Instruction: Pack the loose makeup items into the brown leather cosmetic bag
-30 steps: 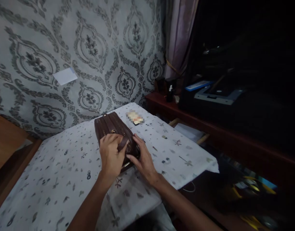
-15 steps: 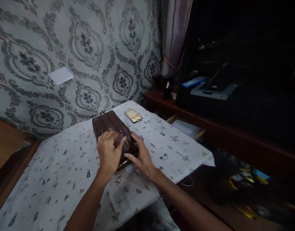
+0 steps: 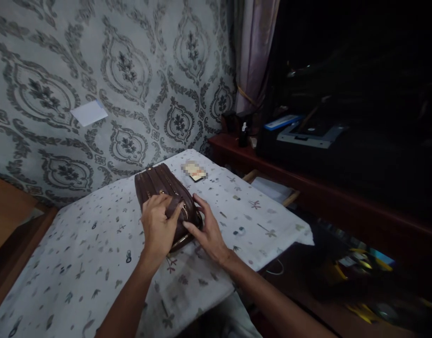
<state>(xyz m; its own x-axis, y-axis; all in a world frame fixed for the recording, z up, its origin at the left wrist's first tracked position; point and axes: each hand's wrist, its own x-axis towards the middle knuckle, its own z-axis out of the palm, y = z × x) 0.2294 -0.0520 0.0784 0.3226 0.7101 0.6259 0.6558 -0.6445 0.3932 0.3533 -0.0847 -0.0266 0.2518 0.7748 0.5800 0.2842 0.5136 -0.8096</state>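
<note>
A dark brown bag with gold zippers lies on the patterned white cloth covering the table. My left hand is closed on the bag's near part, thumb and fingers pinching a fold of the brown material beside a zipper. Around the near right end of the bag curls my right hand, its thumb on the near side and its fingers on the far side, gripping it. The zipper along the near end appears partly open. What lies inside the bag cannot be seen.
A small card-like item, partly blurred out, rests beyond the bag. An open drawer juts out at the right, below a dark red cabinet. Brown wooden furniture borders the left. A white paper is on the wall.
Both hands keep their hold on the bag, almost still. The right thumb has shifted very slightly, and the view has moved a little.
</note>
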